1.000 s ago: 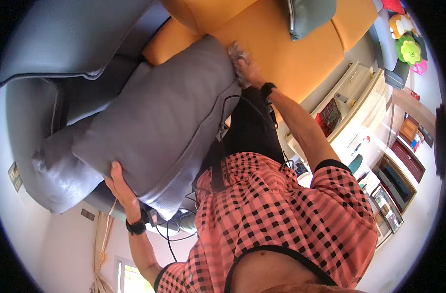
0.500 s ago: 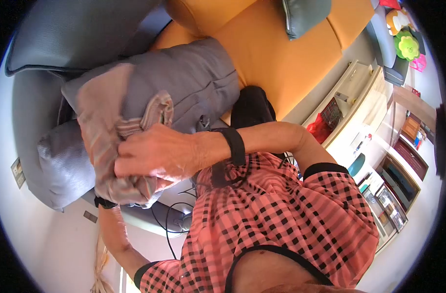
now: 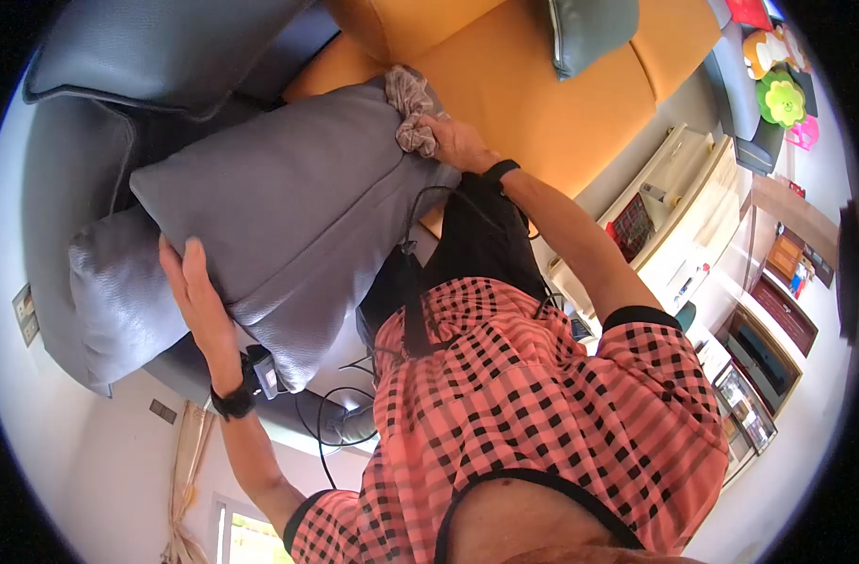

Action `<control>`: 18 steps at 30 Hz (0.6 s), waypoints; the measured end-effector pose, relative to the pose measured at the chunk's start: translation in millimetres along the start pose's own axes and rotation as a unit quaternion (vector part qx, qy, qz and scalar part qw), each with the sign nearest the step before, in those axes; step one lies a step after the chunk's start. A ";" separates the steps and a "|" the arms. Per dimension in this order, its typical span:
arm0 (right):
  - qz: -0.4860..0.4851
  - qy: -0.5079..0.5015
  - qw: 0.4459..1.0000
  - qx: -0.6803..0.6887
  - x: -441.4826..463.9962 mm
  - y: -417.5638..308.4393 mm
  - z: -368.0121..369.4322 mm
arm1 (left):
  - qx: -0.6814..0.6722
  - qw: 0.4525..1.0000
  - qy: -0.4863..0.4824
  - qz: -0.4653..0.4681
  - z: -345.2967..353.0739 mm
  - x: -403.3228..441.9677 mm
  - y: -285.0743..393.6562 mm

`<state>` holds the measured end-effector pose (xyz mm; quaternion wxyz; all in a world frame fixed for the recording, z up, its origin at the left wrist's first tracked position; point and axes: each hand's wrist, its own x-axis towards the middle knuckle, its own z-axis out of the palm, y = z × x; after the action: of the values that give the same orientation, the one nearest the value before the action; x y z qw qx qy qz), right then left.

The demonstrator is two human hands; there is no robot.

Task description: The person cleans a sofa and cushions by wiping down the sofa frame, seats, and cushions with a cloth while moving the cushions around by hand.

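A grey leather-look cushion (image 3: 279, 179) lies tilted in front of me, a seam running along its near side. My left hand (image 3: 199, 291), with a black band at the wrist, holds the cushion's lower left edge, its fingers fairly straight. At the far right corner, my right hand (image 3: 458, 143) is closed on a bunched brownish striped cloth (image 3: 411, 108). The cloth rests against the cushion there. Part of the left hand's grip is hidden by the cushion.
Another grey cushion (image 3: 119, 291) sits to the left, by the dark sofa back (image 3: 157, 66). Orange seating (image 3: 533, 113) stretches ahead, with a dark green cushion (image 3: 594, 33). Black cable (image 3: 321, 442) hangs near my body. An open drawer (image 3: 655, 188) stands at right.
My right hand has swept the cloth from the cushion's left end to its far right corner. My left hand, covered by the cloth before, now shows at the cushion's left edge.
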<state>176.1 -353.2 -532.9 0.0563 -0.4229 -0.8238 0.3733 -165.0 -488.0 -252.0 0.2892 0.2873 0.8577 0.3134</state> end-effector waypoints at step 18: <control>0.163 0.215 0.910 0.313 38.9 -56.2 -72.1 | -0.100 0.976 -0.073 0.181 0.9 -80.9 -24.9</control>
<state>144.0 -304.0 -452.8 0.3002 -0.5821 -0.5520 0.5160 -118.2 -558.1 -244.5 0.3162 0.4297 0.7325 0.4229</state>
